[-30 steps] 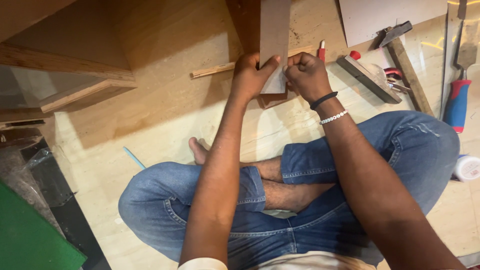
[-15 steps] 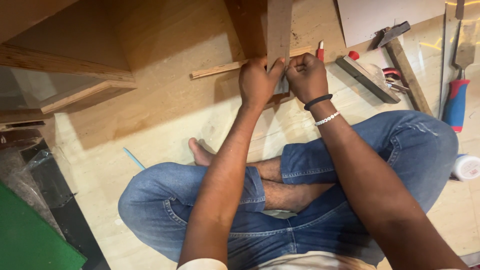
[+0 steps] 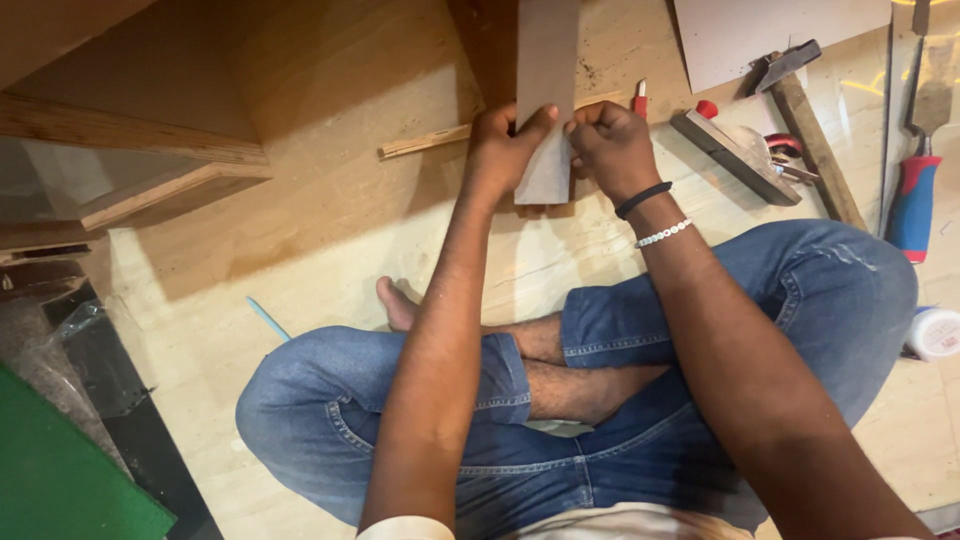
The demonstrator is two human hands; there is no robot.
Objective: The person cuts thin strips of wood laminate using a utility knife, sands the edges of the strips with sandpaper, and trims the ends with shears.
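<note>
**Both Hands on the Grey Strip, Work Still in Hand**

At the far left a green mat (image 3: 60,480) lies beside a dark plastic sheet (image 3: 90,350), and above them stands a wooden cabinet frame (image 3: 150,150) with its plywood edges showing. A thin blue stick (image 3: 268,320) lies on the pale stone floor (image 3: 330,230), and a wooden slat (image 3: 425,142) rests farther up.

The person sits cross-legged in blue jeans. The left hand (image 3: 500,150) grasps the left edge of a long grey strip (image 3: 548,80), thumb laid across its face near the lower end. The strip stands upright in the centre top of the view, in front of a darker brown board (image 3: 485,40), its lower end near the floor. The right hand (image 3: 612,148) is clenched against the strip's right edge, fingers curled; whether it pinches the strip or a small tool cannot be told. A red-handled tool (image 3: 640,98) peeks out just behind it.

To the right lie a hand plane (image 3: 735,150), a hammer (image 3: 800,120), a white sheet (image 3: 780,35) and a chisel with a blue and red handle (image 3: 915,190), all untouched.

By the look of it, the strip is being fitted or trimmed at its edge: it is in position, but both hands are needed on it, so the work seems unfinished.
</note>
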